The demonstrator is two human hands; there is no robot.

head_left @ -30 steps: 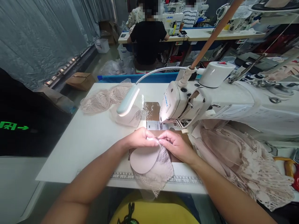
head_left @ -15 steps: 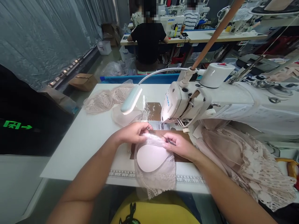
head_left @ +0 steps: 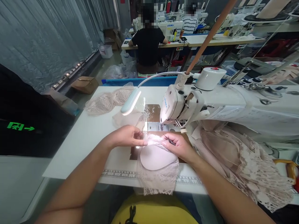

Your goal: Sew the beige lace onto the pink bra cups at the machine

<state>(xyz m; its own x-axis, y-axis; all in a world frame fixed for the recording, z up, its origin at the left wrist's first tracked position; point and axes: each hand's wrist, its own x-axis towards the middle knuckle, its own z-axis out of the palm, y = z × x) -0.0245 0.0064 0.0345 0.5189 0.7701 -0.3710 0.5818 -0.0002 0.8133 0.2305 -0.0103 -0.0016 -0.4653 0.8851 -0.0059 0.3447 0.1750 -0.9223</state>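
Sewing station, close on the work: my left hand (head_left: 127, 136) and right hand (head_left: 179, 145) pinch the top edge of a lace piece (head_left: 158, 182) draped over a pale foam cup (head_left: 157, 157), both lying on the white surface (head_left: 93, 137) just in front of the sewing machine (head_left: 179, 102). My left hand's fingertips are closed on the lace at the cup's upper left. My right hand is closed on it at the upper right, with a thin dark tool (head_left: 171, 142) tucked under the fingers; what kind, I cannot tell. A gooseneck lamp (head_left: 130, 101) lights the spot, and the lace's lower edge hangs over the ruler strip (head_left: 116, 174). The risk, as I judge it: loose lace can slide on the smooth cup if either pinch slackens, putting the edges out of line. With fingers this near the needle area (head_left: 161, 126), a careless push forward could bring them under it. The heap of lace (head_left: 247, 161) at my right lies near enough to snag.
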